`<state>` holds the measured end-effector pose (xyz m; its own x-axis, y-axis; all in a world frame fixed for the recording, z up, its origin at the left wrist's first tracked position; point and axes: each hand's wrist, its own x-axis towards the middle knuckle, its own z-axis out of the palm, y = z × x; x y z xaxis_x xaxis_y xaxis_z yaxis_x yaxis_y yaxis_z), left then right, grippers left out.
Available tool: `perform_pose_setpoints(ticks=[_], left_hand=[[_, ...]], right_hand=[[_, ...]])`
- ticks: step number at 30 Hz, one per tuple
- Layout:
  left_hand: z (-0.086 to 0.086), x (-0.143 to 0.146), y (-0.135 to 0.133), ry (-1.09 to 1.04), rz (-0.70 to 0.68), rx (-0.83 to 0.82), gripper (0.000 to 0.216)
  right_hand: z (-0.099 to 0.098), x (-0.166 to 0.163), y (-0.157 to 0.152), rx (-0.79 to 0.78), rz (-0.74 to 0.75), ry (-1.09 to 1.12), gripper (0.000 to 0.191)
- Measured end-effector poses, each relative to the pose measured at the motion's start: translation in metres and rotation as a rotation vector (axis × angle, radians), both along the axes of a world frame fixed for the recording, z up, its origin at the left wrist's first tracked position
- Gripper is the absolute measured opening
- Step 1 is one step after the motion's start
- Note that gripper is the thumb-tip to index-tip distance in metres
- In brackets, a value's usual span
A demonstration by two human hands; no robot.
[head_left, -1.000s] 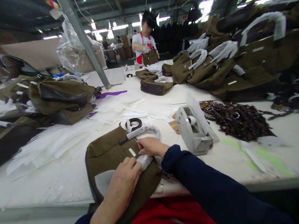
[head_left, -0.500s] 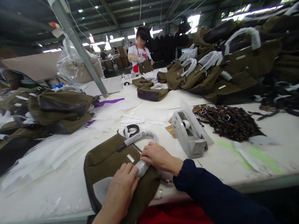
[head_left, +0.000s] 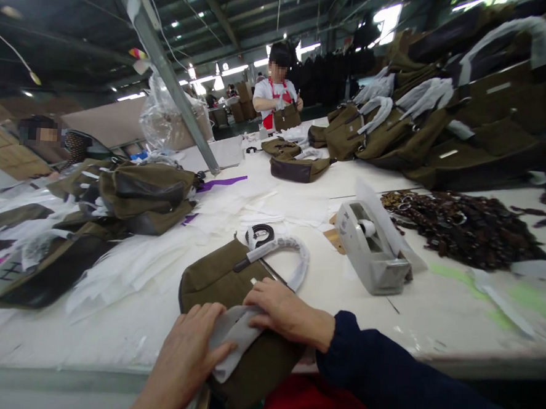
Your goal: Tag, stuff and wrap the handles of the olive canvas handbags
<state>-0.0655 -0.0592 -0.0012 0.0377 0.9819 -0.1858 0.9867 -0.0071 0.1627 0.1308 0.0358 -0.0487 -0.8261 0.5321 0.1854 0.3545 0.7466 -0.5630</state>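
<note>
An olive handbag (head_left: 213, 272) with dark trim lies at the table's front edge, close to me. One of its handles (head_left: 303, 256) arches up at the back, wrapped in white, and a coiled black strap (head_left: 261, 233) sits beside it. Across the front of the bag is a thin white wrapping sheet (head_left: 237, 338). My left hand (head_left: 195, 341) grips the sheet's left side, thumb on top. At its upper right, my right hand (head_left: 280, 310) pinches it between thumb and fingers. Whatever lies under the sheet is hidden.
A grey tape dispenser (head_left: 367, 253) stands right of the bag, with a heap of dark brown straps (head_left: 466, 228) behind it. Loose white sheets (head_left: 125, 269) spread leftward. Olive bags pile up left (head_left: 148, 191) and right (head_left: 397, 138). A co-worker (head_left: 277, 90) handles a bag at the back.
The white sheet, rolled between my hands before, is now more spread out. My left hand has shifted left, with its thumb apart from its fingers. The view has turned slightly left.
</note>
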Motion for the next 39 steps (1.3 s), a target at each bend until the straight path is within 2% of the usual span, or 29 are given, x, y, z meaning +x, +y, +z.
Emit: perform_pose_setpoints(ticks=[4, 6, 8, 11, 14, 16, 20, 24, 27, 29, 34, 36, 39], left_hand=[[-0.003, -0.004, -0.003, -0.146, 0.015, -0.013, 0.017], [-0.003, -0.004, -0.001, -0.223, 0.022, -0.015, 0.020], [-0.001, -0.005, 0.001, -0.295, 0.025, 0.019, 0.027], [0.000, -0.008, -0.002, -0.429, 0.068, 0.186, 0.032], [-0.006, -0.013, -0.016, -0.577, 0.203, 0.377, 0.034], [-0.013, -0.014, -0.029, -0.687, 0.310, 0.401, 0.054], [-0.021, -0.005, -0.045, -0.828, 0.423, 0.339, 0.115], [-0.016, 0.012, -0.043, -1.031, 0.451, 0.234, 0.139], [-0.012, 0.021, -0.039, -1.208, 0.489, 0.137, 0.149], [-0.010, 0.023, -0.038, -1.256, 0.502, 0.094, 0.149], [-0.006, 0.024, -0.042, -1.407, 0.372, -0.060, 0.133], [-0.005, 0.029, -0.042, -1.378, 0.405, -0.066, 0.124], [-0.004, 0.042, -0.037, -1.213, 0.554, 0.011, 0.101]], right_hand=[[-0.005, -0.005, 0.003, -0.065, -0.040, 0.085, 0.038], [-0.009, -0.010, 0.004, -0.049, -0.039, 0.090, 0.038], [-0.013, -0.014, 0.005, -0.030, -0.029, 0.065, 0.029], [-0.020, -0.015, 0.006, -0.067, -0.062, 0.115, 0.014], [-0.022, -0.011, 0.006, -0.170, -0.123, 0.218, 0.010], [-0.022, -0.008, 0.006, -0.236, -0.148, 0.268, 0.009], [-0.021, -0.007, 0.007, -0.317, -0.196, 0.356, 0.008], [-0.021, -0.007, 0.007, -0.336, -0.214, 0.376, 0.008], [-0.021, -0.007, 0.005, -0.339, -0.205, 0.380, 0.008], [-0.021, -0.006, 0.005, -0.338, -0.208, 0.394, 0.007], [-0.022, -0.004, 0.005, -0.360, -0.241, 0.413, 0.006], [-0.021, -0.004, 0.006, -0.364, -0.238, 0.416, 0.005], [-0.020, -0.004, 0.005, -0.350, -0.236, 0.428, 0.006]])
